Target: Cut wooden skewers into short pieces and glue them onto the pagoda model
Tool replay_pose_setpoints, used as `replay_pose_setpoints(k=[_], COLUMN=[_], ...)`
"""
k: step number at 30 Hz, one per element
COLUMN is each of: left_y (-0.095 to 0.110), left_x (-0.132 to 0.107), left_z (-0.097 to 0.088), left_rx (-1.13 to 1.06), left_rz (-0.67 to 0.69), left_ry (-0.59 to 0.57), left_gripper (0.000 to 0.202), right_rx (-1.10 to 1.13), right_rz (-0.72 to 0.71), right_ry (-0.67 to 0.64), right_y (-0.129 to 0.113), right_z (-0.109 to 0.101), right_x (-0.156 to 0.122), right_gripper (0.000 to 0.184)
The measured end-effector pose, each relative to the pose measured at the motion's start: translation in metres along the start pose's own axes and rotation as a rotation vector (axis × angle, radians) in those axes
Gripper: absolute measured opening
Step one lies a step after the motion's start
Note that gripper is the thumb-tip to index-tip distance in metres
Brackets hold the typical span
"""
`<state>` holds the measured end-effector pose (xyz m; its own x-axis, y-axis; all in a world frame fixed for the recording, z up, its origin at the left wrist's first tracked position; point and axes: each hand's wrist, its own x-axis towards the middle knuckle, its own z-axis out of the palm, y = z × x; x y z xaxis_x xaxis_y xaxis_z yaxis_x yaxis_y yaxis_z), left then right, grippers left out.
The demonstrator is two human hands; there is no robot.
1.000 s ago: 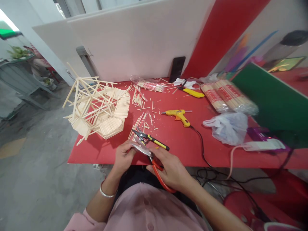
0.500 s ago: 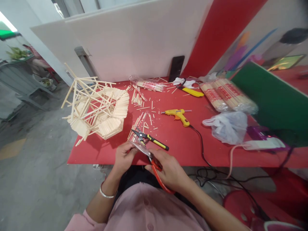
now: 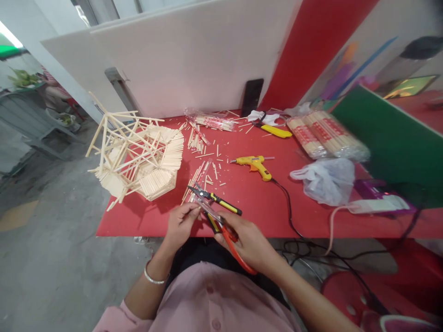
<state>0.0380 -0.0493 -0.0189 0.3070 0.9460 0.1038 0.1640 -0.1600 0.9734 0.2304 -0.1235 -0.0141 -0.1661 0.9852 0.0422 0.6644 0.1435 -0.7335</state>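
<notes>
My right hand (image 3: 247, 240) is closed round a pair of scissors (image 3: 232, 251) with red handles, its blades pointing up and left. Close to the blades, my left hand (image 3: 182, 224) is pinched at the fingertips; what sits between them is too small to make out. Just beyond both hands lie cutting pliers (image 3: 221, 203) with yellow-and-black handles, partly covered by the scissors. Thin wooden sticks (image 3: 198, 177) are scattered past the pliers. To the left stands a structure built of sticks (image 3: 157, 182), with a leaning open frame over panelled sides.
A yellow glue gun (image 3: 256, 166) rests mid-table, its black cord running off the front edge. Behind it are a yellow-handled tool (image 3: 276, 131) and a phone (image 3: 252, 97). Packs of sticks (image 3: 328, 136), a white plastic bag (image 3: 327, 180) and a green board (image 3: 391, 147) occupy the right.
The scissors and my right hand have shifted slightly right, uncovering more of the pliers' lower handle. My left hand has moved slightly right too, still pinched.
</notes>
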Motion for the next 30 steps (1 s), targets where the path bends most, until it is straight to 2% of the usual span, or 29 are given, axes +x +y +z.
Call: replay_pose_setpoints(k=[5,11,18,21,26,30], left_y=[-0.002,-0.004,-0.001,0.000,-0.006,-0.005], left_x=[0.002,0.002,0.001,-0.001,-0.003,-0.005], left_z=[0.002,-0.001,0.001,0.003,0.002,-0.003], left_rx=[-0.014,-0.011,-0.029,-0.117,-0.366,-0.546], left_rz=[0.007,0.018,-0.044,-0.118,-0.239,-0.320], left_ry=[-0.017,-0.046,-0.045,-0.025,0.024,0.104], left_gripper=[0.027,0.027,0.030,0.032,0.033,0.036], right_rx=[-0.104,-0.042,-0.050,-0.183,-0.648,-0.740], right_rz=[0.004,-0.041,-0.008,0.069,0.344,0.231], right_ry=[-0.023,-0.010,0.031,0.079,0.212,0.101], right_y=[0.001,0.000,0.001,0.012,0.042,0.053], right_z=[-0.001,-0.001,0.002,-0.006,-0.035,-0.055], right_x=[0.001,0.001,-0.003,-0.002,0.004,0.008], right_gripper=[0.046,0.041,0.035,0.038,0.046,0.041])
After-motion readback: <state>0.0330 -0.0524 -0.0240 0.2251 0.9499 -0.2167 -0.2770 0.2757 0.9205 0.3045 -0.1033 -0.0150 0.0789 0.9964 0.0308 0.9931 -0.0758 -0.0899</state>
